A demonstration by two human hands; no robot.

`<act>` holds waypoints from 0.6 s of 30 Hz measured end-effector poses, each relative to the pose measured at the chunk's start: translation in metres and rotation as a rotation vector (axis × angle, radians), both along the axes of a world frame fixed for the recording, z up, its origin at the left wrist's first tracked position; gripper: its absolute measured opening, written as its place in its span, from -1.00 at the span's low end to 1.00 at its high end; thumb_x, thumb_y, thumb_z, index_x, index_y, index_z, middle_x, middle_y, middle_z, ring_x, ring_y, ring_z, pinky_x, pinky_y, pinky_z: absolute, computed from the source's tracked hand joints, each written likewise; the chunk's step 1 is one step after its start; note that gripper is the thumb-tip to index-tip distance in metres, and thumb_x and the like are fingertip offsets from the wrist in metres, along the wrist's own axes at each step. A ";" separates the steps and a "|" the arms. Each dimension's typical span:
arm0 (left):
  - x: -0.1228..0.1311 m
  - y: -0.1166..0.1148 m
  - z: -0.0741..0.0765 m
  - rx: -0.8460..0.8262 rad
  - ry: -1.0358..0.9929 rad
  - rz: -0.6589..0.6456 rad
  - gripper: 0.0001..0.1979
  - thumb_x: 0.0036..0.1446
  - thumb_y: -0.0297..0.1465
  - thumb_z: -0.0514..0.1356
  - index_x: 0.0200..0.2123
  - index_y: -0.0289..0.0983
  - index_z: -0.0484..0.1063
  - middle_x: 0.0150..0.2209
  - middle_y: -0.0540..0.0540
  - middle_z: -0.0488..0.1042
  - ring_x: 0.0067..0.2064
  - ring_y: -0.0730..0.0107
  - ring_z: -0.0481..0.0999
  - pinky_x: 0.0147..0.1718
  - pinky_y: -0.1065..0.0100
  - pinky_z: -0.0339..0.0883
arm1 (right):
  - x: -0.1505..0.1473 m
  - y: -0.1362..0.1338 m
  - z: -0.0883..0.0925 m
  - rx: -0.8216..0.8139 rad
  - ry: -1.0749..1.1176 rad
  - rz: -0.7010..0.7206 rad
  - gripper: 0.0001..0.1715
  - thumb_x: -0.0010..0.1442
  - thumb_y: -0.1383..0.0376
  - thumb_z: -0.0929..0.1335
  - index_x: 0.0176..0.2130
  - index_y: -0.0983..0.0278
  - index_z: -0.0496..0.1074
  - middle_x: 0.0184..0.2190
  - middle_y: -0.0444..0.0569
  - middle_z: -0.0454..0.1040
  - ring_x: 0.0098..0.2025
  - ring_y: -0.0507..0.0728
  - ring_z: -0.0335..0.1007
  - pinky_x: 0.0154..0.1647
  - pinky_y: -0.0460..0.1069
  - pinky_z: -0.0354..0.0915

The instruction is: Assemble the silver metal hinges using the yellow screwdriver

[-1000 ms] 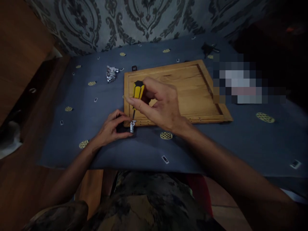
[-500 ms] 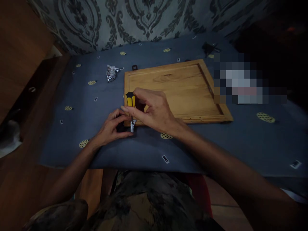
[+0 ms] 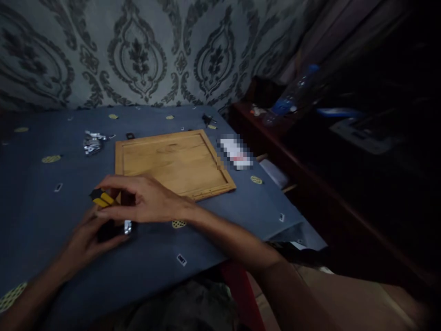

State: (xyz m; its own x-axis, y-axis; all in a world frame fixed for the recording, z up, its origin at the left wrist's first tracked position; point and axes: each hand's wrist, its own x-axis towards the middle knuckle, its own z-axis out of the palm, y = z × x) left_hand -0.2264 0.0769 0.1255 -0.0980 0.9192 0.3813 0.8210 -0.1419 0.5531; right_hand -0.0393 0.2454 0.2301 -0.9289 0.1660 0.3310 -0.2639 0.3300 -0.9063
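Your right hand (image 3: 148, 202) has its fingers closed around the yellow-and-black handle of a screwdriver (image 3: 101, 198), thumb underneath and the other fingers curled over the top. The handle lies low and tilted. Its butt end points toward the left edge of the table (image 3: 213, 216), and its long axis slopes down to the right; your fingers hide the shaft. Just below, your left hand (image 3: 86, 239) curls narrowly around a small metal fitting (image 3: 127, 226), pressing it against the blue cloth near the front edge of the table. The screwdriver sits over that fitting, just off the near left corner of the wooden board (image 3: 172, 161). Farther back, beside the board's far left corner, lies a pile of metal parts (image 3: 91, 142).
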 end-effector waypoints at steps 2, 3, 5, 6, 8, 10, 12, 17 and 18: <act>-0.001 0.001 -0.006 0.037 0.016 0.000 -0.58 0.21 0.10 0.32 -0.12 -0.09 0.58 -0.20 0.01 0.59 -0.19 0.17 0.64 -0.18 0.24 0.61 | 0.001 0.003 0.002 0.040 -0.036 0.027 -0.79 0.35 0.22 0.45 -0.10 0.24 0.39 -0.30 -0.21 0.40 -0.28 -0.01 0.35 -0.22 -0.12 0.28; -0.002 0.001 -0.008 0.054 0.024 0.001 -0.57 0.20 0.11 0.31 -0.13 -0.09 0.58 -0.22 0.00 0.59 -0.21 0.19 0.64 -0.22 0.27 0.61 | 0.002 0.004 0.003 0.059 -0.050 0.038 -0.82 0.36 0.22 0.44 -0.15 0.24 0.39 -0.31 -0.22 0.39 -0.28 -0.01 0.34 -0.22 -0.12 0.27; -0.001 0.000 -0.010 0.083 0.045 0.007 -0.54 0.18 0.13 0.32 -0.12 -0.10 0.60 -0.18 -0.03 0.60 -0.18 0.16 0.66 -0.19 0.26 0.62 | 0.003 0.003 0.005 0.078 -0.061 0.047 -0.79 0.39 0.20 0.42 -0.24 0.24 0.37 -0.35 -0.23 0.36 -0.29 -0.01 0.32 -0.23 -0.12 0.25; -0.001 0.000 -0.011 0.087 0.054 0.005 -0.54 0.18 0.13 0.33 -0.09 -0.08 0.60 -0.13 -0.04 0.61 -0.14 0.13 0.66 -0.13 0.23 0.63 | 0.003 0.003 0.006 0.085 -0.060 0.046 -0.77 0.40 0.19 0.41 -0.26 0.24 0.36 -0.37 -0.23 0.34 -0.29 -0.02 0.31 -0.25 -0.12 0.24; -0.002 -0.001 -0.013 0.084 0.069 0.012 -0.58 0.19 0.09 0.33 -0.04 -0.03 0.60 -0.08 -0.02 0.62 -0.09 0.11 0.67 -0.08 0.21 0.63 | 0.003 0.002 0.006 0.111 -0.055 0.038 -0.77 0.42 0.20 0.40 -0.26 0.24 0.35 -0.38 -0.24 0.32 -0.31 -0.02 0.31 -0.27 -0.12 0.21; -0.004 0.000 -0.015 0.068 0.089 -0.003 -0.60 0.20 0.08 0.33 -0.02 0.01 0.60 -0.08 0.00 0.63 -0.09 0.12 0.68 -0.11 0.22 0.65 | 0.002 0.002 0.005 0.142 -0.047 0.030 -0.77 0.42 0.18 0.40 -0.24 0.25 0.36 -0.38 -0.23 0.33 -0.31 -0.02 0.31 -0.28 -0.12 0.20; -0.007 -0.001 -0.016 0.081 0.084 0.007 -0.57 0.18 0.11 0.33 -0.04 -0.01 0.61 -0.11 -0.01 0.64 -0.13 0.14 0.69 -0.16 0.24 0.66 | 0.002 0.002 0.003 0.170 -0.031 0.020 -0.73 0.42 0.14 0.40 -0.24 0.25 0.35 -0.38 -0.23 0.33 -0.31 -0.02 0.32 -0.27 -0.12 0.20; -0.014 -0.004 -0.021 0.028 0.080 -0.023 -0.61 0.15 0.05 0.39 -0.09 -0.04 0.63 -0.21 0.01 0.66 -0.23 0.21 0.71 -0.26 0.33 0.66 | -0.002 -0.003 -0.002 0.204 -0.005 -0.012 -0.71 0.39 0.18 0.43 -0.29 0.24 0.32 -0.40 -0.24 0.30 -0.34 -0.03 0.30 -0.26 -0.12 0.20; -0.014 -0.004 -0.023 0.025 0.072 -0.023 -0.62 0.13 0.03 0.41 -0.10 -0.04 0.64 -0.21 0.02 0.66 -0.22 0.20 0.71 -0.25 0.33 0.66 | -0.002 -0.006 -0.003 0.216 0.008 -0.029 -0.71 0.38 0.21 0.44 -0.30 0.24 0.31 -0.40 -0.25 0.29 -0.34 -0.04 0.29 -0.26 -0.12 0.20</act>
